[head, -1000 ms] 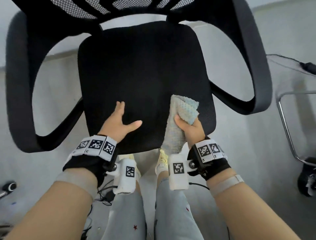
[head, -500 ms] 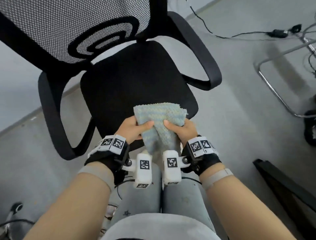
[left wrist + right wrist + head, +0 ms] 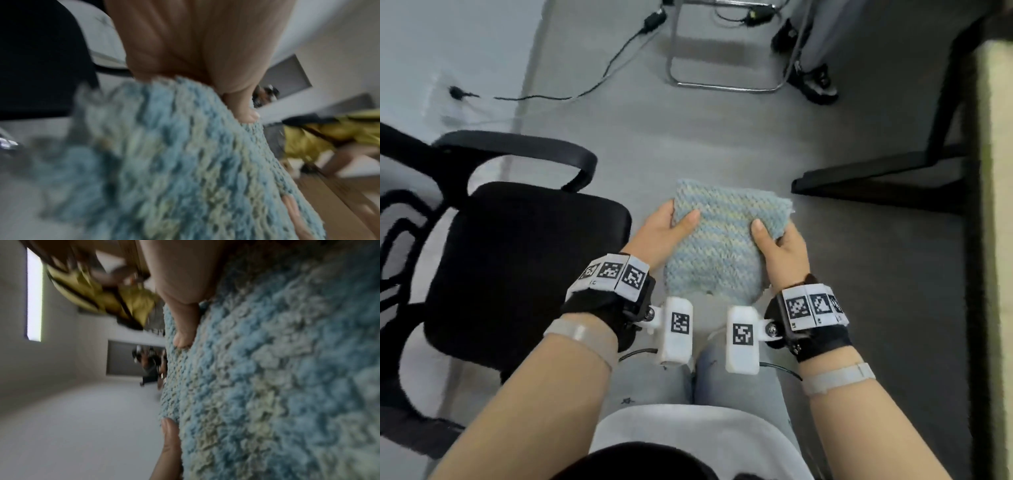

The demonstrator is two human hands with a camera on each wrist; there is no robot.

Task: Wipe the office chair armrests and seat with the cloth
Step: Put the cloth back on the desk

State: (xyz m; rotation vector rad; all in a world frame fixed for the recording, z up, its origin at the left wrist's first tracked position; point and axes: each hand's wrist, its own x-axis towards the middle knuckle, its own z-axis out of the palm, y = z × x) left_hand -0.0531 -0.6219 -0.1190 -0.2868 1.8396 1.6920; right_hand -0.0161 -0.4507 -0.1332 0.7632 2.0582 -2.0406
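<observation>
You grip the blue-and-cream cloth with both hands: your left hand pinches its left edge, your right hand its right edge. The cloth hangs above the floor, just right of the office chair's seat, clear of the armrest.

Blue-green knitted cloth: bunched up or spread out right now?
Spread out. The blue-green knitted cloth is held flat between the left hand and right hand, thumbs on top.
</observation>
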